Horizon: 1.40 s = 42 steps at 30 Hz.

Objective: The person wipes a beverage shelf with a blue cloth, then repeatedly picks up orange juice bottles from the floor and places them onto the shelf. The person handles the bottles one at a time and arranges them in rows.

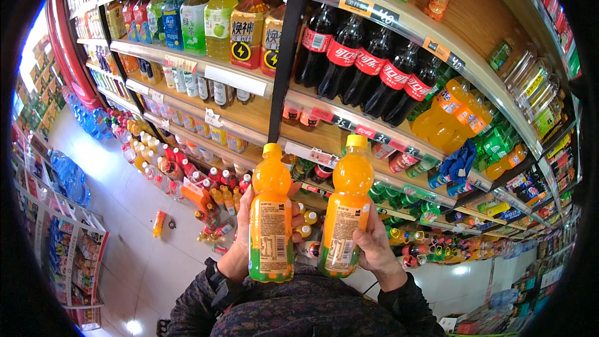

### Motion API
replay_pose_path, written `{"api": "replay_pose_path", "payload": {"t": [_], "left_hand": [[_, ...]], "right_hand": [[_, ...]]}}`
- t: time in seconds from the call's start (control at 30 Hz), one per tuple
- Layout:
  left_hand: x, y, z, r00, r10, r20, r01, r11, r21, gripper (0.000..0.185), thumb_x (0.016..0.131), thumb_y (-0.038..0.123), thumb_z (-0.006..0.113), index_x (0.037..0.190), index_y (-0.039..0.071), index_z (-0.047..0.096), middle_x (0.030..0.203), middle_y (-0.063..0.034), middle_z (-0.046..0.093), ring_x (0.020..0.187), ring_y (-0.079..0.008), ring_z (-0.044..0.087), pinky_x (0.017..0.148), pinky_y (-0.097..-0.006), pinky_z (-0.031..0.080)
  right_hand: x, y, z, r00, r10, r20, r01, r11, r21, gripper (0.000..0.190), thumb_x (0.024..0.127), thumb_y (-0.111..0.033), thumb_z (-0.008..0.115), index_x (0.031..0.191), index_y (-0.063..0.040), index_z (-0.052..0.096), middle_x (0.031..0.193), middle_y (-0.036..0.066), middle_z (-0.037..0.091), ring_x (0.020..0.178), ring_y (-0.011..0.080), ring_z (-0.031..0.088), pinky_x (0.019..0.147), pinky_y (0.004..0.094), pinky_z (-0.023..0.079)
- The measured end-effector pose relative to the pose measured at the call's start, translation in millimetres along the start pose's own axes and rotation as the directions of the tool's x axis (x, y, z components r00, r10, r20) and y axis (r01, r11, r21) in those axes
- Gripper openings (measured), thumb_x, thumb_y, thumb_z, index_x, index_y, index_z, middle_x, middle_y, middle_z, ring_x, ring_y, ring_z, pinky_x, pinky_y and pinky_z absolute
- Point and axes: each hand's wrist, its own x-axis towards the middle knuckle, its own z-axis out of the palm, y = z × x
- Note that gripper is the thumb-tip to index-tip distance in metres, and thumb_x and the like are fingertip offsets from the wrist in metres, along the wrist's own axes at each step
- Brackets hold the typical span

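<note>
Two plastic bottles of orange juice drink with yellow caps are held upright before my body, backs of their labels towards me. My left hand (pixel 241 238) is closed around the left orange juice bottle (pixel 271 215); its fingertips show at the bottle's right side. Around the right orange juice bottle (pixel 345 210) is my right hand (pixel 376 243), its thumb on the label. The bottles stand apart from each other. Beyond them is a shelf edge with price tags (pixel 311 153), and above it a row of large cola bottles (pixel 346 61).
Tea and energy drink bottles (pixel 245 28) fill the upper left shelf. A blue cloth (pixel 457 161) hangs at a shelf edge on the right. Many bottles (pixel 173 168) stand on the floor along the shelving; a small orange bottle (pixel 159 223) lies on the tiles. A magazine-like rack (pixel 70 252) is at left.
</note>
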Motion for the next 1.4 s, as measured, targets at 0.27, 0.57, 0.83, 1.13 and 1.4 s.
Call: {"api": "replay_pose_path", "payload": {"t": [0.27,0.57,0.83,1.13,1.4], "left_hand": [[5,-3,15,0.99,0.074,-0.124,-0.054,0.986,0.157,0.077,0.077,0.067,0.035,0.123,0.005,0.041,0.085,-0.0109,0.055,0.088,-0.0292,0.054,0.073,-0.045,0.046],[7,-8,23,0.993,0.117,-0.012,-0.114,0.983,0.144,0.067,0.085,0.055,0.034,0.121,-0.002,0.039,0.087,-0.016,0.057,0.098,-0.0336,0.053,0.095,-0.0432,0.036],[7,-8,23,0.98,0.157,-0.12,-0.123,0.959,0.255,0.068,0.083,0.059,0.036,0.115,0.0,0.045,0.086,-0.0122,0.057,0.082,-0.0256,0.055,0.073,-0.0349,0.046],[7,-6,36,0.979,0.188,-0.078,-0.157,0.941,0.3,0.061,0.085,0.055,0.031,0.112,0.002,0.047,0.088,-0.0124,0.058,0.076,-0.0251,0.058,0.067,-0.0362,0.049],[-8,9,10,0.99,0.138,-0.036,-0.137,0.99,0.033,0.065,0.083,0.057,0.034,0.11,-0.001,0.046,0.085,-0.0129,0.051,0.079,-0.0259,0.049,0.073,-0.0374,0.043]], "right_hand": [[2,-4,-10,0.996,0.061,0.061,-0.057,0.996,-0.071,0.067,0.07,-0.02,0.074,0.123,-0.003,0.038,0.112,0.009,0.054,0.1,0.0178,0.054,0.086,0.0336,0.045],[18,-22,12,0.987,0.158,-0.027,-0.155,0.983,0.096,0.049,0.093,-0.041,0.032,0.126,-0.005,0.035,0.113,0.01,0.051,0.099,0.0189,0.055,0.083,0.0358,0.048],[20,-37,23,0.981,0.188,0.046,-0.187,0.982,-0.016,0.045,0.085,-0.023,0.058,0.121,-0.002,0.041,0.11,0.005,0.052,0.101,0.0126,0.05,0.088,0.0295,0.041],[23,-61,32,0.981,0.165,0.101,-0.126,0.94,-0.316,0.053,0.073,-0.022,0.071,0.117,-0.002,0.048,0.105,0.005,0.057,0.095,0.012,0.052,0.085,0.0295,0.043],[81,-211,24,0.937,-0.348,0.037,0.323,0.82,-0.472,0.03,0.075,-0.016,0.063,0.1,-0.001,0.056,0.088,0.003,0.06,0.079,0.0121,0.057,0.071,0.0283,0.047]]}}
